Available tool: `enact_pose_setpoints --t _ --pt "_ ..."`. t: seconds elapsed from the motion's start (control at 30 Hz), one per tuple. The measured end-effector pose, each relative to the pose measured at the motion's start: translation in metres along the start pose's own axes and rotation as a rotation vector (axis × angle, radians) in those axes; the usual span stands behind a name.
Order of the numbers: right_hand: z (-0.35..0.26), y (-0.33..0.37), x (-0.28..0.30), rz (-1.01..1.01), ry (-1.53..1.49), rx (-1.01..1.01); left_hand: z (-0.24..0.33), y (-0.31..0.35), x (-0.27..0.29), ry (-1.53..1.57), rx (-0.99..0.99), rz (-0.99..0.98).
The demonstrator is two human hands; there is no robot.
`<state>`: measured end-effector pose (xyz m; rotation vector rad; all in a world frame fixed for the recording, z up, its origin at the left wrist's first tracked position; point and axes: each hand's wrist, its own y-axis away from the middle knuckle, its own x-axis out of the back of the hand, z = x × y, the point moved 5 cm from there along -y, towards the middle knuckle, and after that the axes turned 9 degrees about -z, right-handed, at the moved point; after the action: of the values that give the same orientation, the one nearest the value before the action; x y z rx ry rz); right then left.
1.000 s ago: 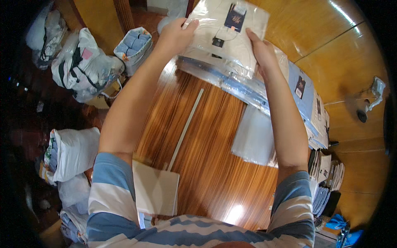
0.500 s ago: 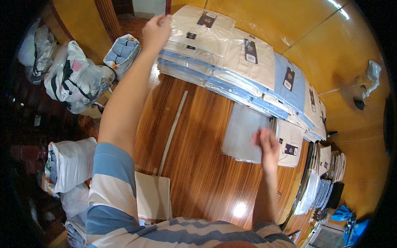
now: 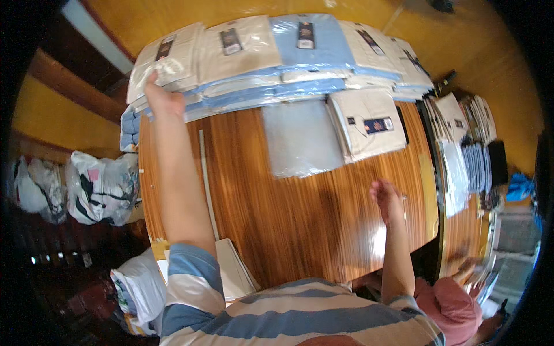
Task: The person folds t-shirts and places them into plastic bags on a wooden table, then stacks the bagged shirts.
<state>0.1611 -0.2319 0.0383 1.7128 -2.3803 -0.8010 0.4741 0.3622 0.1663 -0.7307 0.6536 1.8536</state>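
Observation:
My left hand (image 3: 165, 102) reaches to the near side of the leftmost pile of folded shirts, its fingers stretched against a plastic-wrapped beige shirt (image 3: 183, 53); it is slightly blurred and seems to grip nothing. Above the right part of the wooden table, my right hand (image 3: 388, 202) hangs with loosely curled, parted fingers and holds nothing. Beyond it lies a small stack of folded beige shirts (image 3: 369, 138) with a dark tag. Beside that stack are clear plastic bags (image 3: 301, 138), flat on the table. A wrapped light blue shirt (image 3: 329, 46) tops a pile in the back row.
The brown wooden table (image 3: 300, 225) has a pale strip (image 3: 206, 173) at its left. Beige boards (image 3: 234, 268) lie at the near left edge. Stuffed plastic bags (image 3: 101, 187) stand on the left. Folded clothes (image 3: 479, 164) fill a surface at right. Another person's reddish clothing (image 3: 447, 305) shows lower right.
The view has swung right, so the shirt row now sits further left. My left hand has come down against the front of the leftmost pile. My right hand is now nearer me, off the plastic bags.

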Motion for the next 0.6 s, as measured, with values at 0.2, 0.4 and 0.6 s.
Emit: enact_pose_setpoints --t 0.2,0.4,0.6 --pt "-0.031 -0.058 -0.027 -0.011 -0.114 0.105 0.008 0.017 -0.039 -0.072 -0.011 -0.037" --pt "-0.026 -0.106 -0.028 0.168 -0.291 0.133 -0.043 0.139 0.003 -0.334 -0.165 -0.001" --pt "-0.028 -0.121 -0.018 0.309 -0.328 0.201 -0.143 0.352 0.034 -0.494 0.2 -0.124"
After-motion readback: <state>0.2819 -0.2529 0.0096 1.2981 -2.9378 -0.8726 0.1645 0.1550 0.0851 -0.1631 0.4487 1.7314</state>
